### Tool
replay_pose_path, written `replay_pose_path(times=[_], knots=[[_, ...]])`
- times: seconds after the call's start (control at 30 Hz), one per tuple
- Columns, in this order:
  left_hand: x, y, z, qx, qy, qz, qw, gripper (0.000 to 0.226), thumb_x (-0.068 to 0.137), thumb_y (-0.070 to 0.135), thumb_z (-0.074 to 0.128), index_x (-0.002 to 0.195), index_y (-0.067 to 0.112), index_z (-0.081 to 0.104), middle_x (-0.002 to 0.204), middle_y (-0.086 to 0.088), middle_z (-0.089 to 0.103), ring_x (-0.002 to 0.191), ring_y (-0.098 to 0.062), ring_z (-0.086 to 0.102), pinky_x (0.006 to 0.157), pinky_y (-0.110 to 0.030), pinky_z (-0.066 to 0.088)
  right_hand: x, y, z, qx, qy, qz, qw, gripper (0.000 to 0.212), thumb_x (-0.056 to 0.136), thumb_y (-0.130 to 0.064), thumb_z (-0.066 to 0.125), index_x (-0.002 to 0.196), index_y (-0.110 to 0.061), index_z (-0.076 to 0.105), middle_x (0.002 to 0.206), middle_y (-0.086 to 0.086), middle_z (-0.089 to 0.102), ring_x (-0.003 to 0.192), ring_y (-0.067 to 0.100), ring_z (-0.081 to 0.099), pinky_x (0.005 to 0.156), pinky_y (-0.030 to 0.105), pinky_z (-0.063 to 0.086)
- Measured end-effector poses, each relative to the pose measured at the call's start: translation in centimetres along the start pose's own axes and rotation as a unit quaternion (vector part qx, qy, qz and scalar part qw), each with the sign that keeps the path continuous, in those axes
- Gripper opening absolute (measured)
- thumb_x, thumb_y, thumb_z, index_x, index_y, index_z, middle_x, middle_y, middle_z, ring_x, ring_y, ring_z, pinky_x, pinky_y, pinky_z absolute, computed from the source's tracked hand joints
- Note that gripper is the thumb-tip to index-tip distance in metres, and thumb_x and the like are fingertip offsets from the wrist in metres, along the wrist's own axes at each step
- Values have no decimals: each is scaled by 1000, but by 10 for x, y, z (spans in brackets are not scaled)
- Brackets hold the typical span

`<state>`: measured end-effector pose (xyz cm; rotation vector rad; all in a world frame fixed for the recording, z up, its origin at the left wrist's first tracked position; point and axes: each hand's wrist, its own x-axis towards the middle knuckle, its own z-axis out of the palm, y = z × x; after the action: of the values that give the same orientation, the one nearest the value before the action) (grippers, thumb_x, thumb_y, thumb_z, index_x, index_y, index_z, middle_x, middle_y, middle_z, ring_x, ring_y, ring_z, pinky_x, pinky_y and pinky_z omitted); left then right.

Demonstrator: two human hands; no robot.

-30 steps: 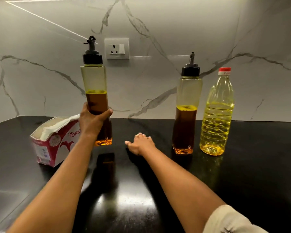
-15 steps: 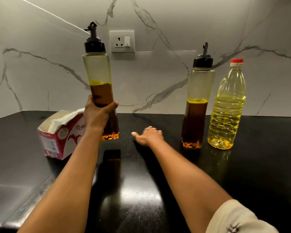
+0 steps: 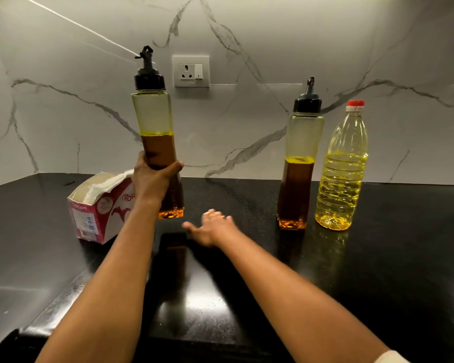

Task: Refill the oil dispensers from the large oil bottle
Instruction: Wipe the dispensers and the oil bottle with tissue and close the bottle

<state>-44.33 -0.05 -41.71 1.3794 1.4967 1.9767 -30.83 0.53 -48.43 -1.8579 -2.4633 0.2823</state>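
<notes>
The left hand (image 3: pixel 152 179) is wrapped around the lower half of a dispenser (image 3: pixel 156 142), fingers behind and thumb across the front, holding it upright with its black spout cap on. Its base seems to sit just above the black counter (image 3: pixel 378 271), judging by the reflection below it, though that gap is hard to confirm. Dark oil fills it to about the middle.

The right hand (image 3: pixel 212 227) is spread open and holds nothing, palm down low over the counter, a little blurred, between the held dispenser and the second dispenser (image 3: pixel 300 163). That one stands on the counter, capped and roughly half full. Just beside it on the right stands the oil bottle (image 3: pixel 342 169) (clear plastic, red cap on, pale yellow oil).

A torn-open tissue box (image 3: pixel 97 208) lies left of the held dispenser, and a socket (image 3: pixel 191 71) is set in the marble wall behind.
</notes>
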Motion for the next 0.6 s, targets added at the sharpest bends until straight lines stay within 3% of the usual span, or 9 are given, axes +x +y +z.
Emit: replay_pose_path(times=[0.1,0.27,0.33,0.4,0.5,0.6], knots=[[-2,-1,1,6,-2,-4,1000,60,71,26,83,122,17,52,109,0,61,102,-21,60,95,-40,49,-23,-14,9,6,-17,-76,997,84,91,-69,20,152,-12,6,159,3,1,146,16,0,116,44,-2],[-5,-5,0,-10,1,-23,1000,58,74,29,81,123,22,50,113,3,58,106,-20,57,97,-40,46,-23,49,-8,-9,3,97,995,88,90,-70,14,151,-8,4,159,7,0,147,20,0,116,47,-2],[-8,-7,0,-12,4,-28,1000,55,75,28,80,120,23,50,113,2,59,105,-19,57,93,-36,45,-26,55,-9,-11,-6,126,992,93,88,-73,12,150,-5,1,159,10,-1,146,24,-1,117,45,-2],[-11,-7,2,-3,0,-26,1000,55,75,28,80,121,21,50,113,1,59,103,-20,56,91,-34,44,-35,38,-4,-7,-10,72,997,94,88,-73,12,150,-3,2,159,12,0,146,25,0,117,45,-1],[-12,-7,4,17,-9,-24,1000,58,74,28,81,123,17,51,116,-5,62,104,-23,58,92,-37,47,-64,4,7,4,-36,-62,997,86,89,-71,15,152,-14,2,159,3,-4,146,18,-4,115,47,-5],[-13,-9,6,44,-12,-19,999,62,72,31,82,123,16,51,117,-8,63,107,-26,60,94,-41,49,-78,20,3,-17,-39,-63,997,79,91,-69,15,152,-20,3,159,-3,-5,146,12,-4,113,52,-8]])
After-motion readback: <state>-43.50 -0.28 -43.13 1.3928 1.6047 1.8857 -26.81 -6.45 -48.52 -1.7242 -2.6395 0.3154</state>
